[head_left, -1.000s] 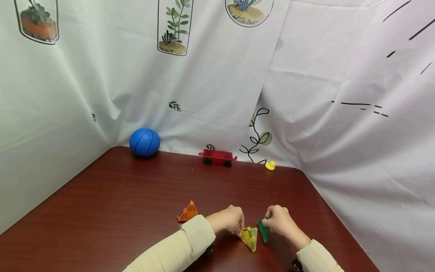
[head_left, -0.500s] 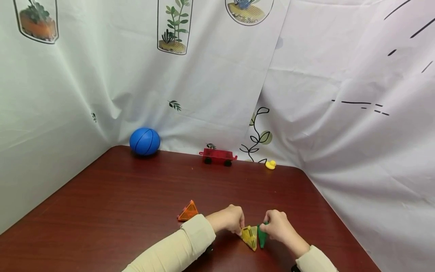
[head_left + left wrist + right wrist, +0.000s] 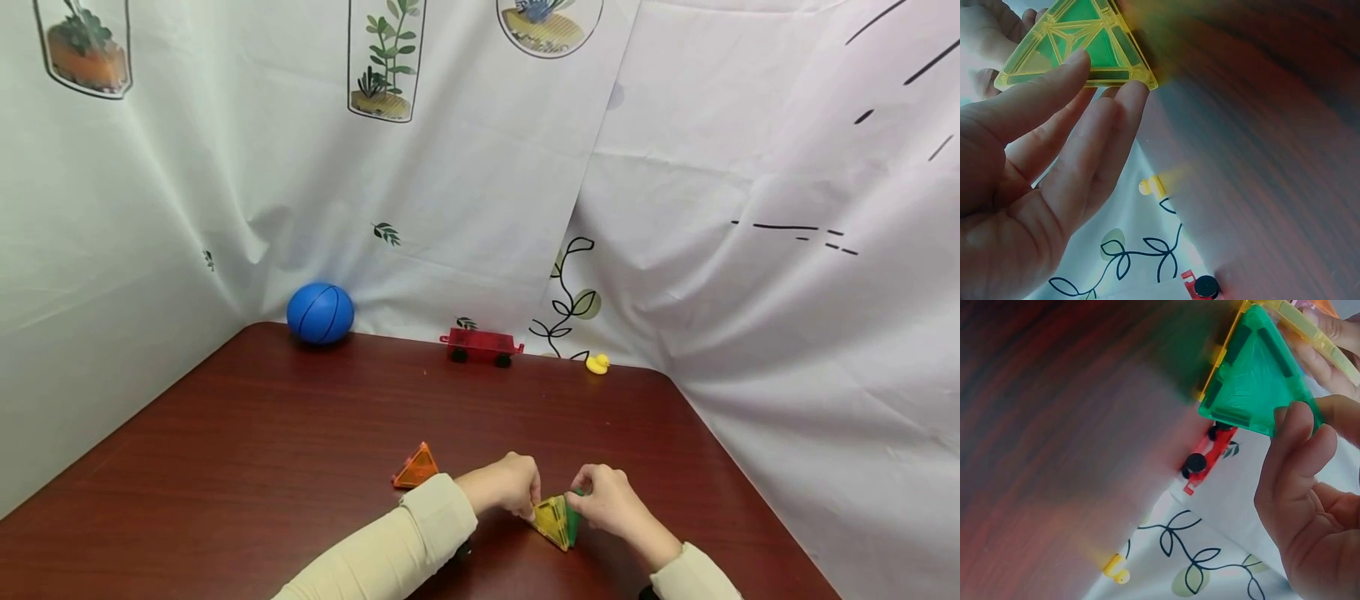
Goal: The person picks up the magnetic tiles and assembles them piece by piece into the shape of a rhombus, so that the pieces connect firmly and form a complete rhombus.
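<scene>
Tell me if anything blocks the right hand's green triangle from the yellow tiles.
Nothing visible does: the green triangle, pinched by the right hand, is directly beside the yellow tiles that the left hand holds.

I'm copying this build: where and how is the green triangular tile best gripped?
Probably by the upper corner, from above and the right: the green triangular tile points it away from the table, the right hand pinches it there, and yellow tiles crowd its left.

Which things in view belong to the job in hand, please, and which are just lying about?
Job in hand: yellow triangular tiles, left hand; green triangular tile, right hand.
Lying about: blue ball; red wagon; yellow duck; orange triangular piece, possibly for later.
</scene>
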Available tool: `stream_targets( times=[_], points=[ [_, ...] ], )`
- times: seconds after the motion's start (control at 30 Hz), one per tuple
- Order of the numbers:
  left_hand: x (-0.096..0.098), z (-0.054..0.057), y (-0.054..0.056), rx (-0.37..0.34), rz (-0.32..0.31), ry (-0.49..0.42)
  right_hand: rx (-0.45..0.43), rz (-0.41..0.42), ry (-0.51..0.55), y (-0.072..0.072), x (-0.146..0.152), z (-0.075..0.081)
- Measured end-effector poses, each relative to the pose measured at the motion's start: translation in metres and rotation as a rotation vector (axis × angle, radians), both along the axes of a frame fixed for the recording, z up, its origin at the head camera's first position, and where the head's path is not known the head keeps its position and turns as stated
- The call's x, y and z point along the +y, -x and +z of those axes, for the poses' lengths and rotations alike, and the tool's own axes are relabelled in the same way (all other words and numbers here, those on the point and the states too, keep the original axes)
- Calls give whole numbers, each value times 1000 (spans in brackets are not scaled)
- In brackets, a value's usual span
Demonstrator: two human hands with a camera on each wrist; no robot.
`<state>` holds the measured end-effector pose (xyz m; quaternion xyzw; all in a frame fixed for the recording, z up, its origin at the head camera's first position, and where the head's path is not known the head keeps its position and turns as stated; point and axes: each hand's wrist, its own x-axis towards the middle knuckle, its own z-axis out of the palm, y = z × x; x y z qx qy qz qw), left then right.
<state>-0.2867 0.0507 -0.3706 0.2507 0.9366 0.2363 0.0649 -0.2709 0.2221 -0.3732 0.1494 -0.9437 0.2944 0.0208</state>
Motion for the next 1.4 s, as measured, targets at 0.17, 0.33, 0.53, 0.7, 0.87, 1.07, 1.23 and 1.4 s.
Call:
stream_targets(
  times=[0.17, 0.33, 0.53, 0.7, 0.87, 1.07, 1.23, 1.4],
  points=[
    [0, -1, 0, -3, -5, -7, -16, 28, 28, -2, -1, 2],
    [0, 0, 0, -31, 2, -29, -31, -3, 42, -4, -3, 3],
    [1, -1, 0, -47, 9, -37, -40, -24, 61, -4, -4, 3],
    [3, -2, 0, -54, 18, -40, -30, -23, 77, -4, -6, 3],
    [4, -2, 1, -49, 29, -34, -31, -21, 89, -3, -6, 3],
    [2, -2, 1, -55, 27, -38, -25, -36, 92, -2, -6, 5],
    [-1, -2, 1, -56, 23, -55, -17, -49, 87, -2, -5, 7],
    [-8, -1, 4, -31, 19, -55, 8, -53, 66, -3, -4, 7]
  ],
)
